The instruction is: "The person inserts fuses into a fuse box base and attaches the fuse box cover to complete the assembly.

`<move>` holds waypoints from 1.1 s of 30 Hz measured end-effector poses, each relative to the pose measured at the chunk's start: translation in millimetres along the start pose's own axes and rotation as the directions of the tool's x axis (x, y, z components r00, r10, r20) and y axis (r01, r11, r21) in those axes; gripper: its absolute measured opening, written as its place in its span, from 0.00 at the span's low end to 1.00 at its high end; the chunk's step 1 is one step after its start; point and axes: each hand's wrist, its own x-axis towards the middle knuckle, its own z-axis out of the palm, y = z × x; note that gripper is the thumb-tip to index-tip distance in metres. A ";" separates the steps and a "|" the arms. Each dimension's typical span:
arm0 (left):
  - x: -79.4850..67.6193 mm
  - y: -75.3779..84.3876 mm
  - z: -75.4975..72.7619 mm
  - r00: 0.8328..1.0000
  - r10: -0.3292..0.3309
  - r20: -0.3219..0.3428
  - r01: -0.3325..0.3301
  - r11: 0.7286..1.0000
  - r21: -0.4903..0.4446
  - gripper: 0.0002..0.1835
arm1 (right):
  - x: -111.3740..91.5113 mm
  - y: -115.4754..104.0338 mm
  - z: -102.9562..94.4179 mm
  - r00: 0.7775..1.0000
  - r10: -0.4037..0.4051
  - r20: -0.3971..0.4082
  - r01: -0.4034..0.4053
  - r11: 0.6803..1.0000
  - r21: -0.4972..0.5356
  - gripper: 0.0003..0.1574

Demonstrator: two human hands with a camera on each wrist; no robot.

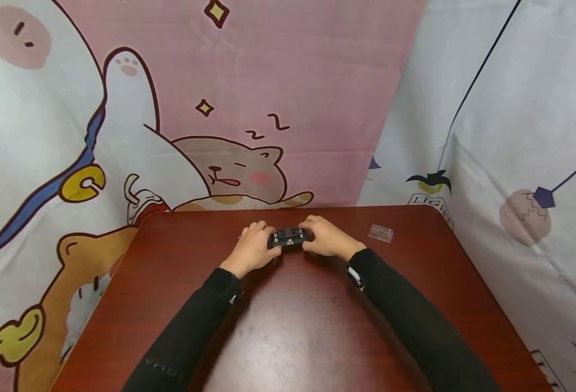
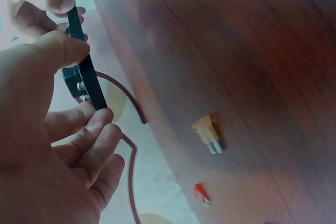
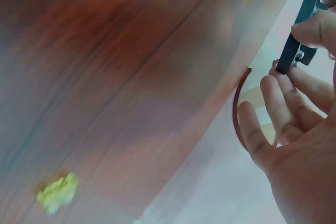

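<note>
A small black fuse holder (image 1: pixel 288 236) with metal screws on its face is held between both hands near the far side of the table. My left hand (image 1: pixel 255 246) grips its left end, thumb on the near side and fingers beyond. At the other end, my right hand (image 1: pixel 329 238) pinches it the same way. The left wrist view has the holder (image 2: pixel 93 82) edge-on, its flat base turned toward the tabletop and fingertips under its end. From the right wrist, the holder (image 3: pixel 289 53) appears between thumb and fingers.
A clear plastic cover (image 1: pixel 381 233) lies right of the right hand. On the wooden table (image 1: pixel 278 337) are an orange-brown blade fuse (image 2: pixel 208 132) with two metal prongs, a small red fuse (image 2: pixel 201 194) and a yellow piece (image 3: pixel 58 193). A printed cloth (image 1: pixel 317 109) hangs behind the far edge.
</note>
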 end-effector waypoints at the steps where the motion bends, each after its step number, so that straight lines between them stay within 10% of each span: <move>1: -2.8 1.4 -0.1 1.000 0.012 -0.006 -0.012 1.000 -0.003 0.31 | -5.1 -0.6 -0.8 1.000 -0.012 -0.002 0.012 1.000 -0.011 0.38; 17: -47.7 23.8 8.0 0.986 0.148 0.080 -0.149 0.989 0.000 0.29 | -75.2 -9.1 19.5 0.993 -0.114 -0.010 0.112 0.990 -0.086 0.33; 33: -66.0 24.4 23.8 0.974 0.168 0.154 -0.168 0.986 -0.013 0.28 | -98.0 -13.1 36.3 0.990 -0.141 0.019 0.142 0.983 -0.115 0.31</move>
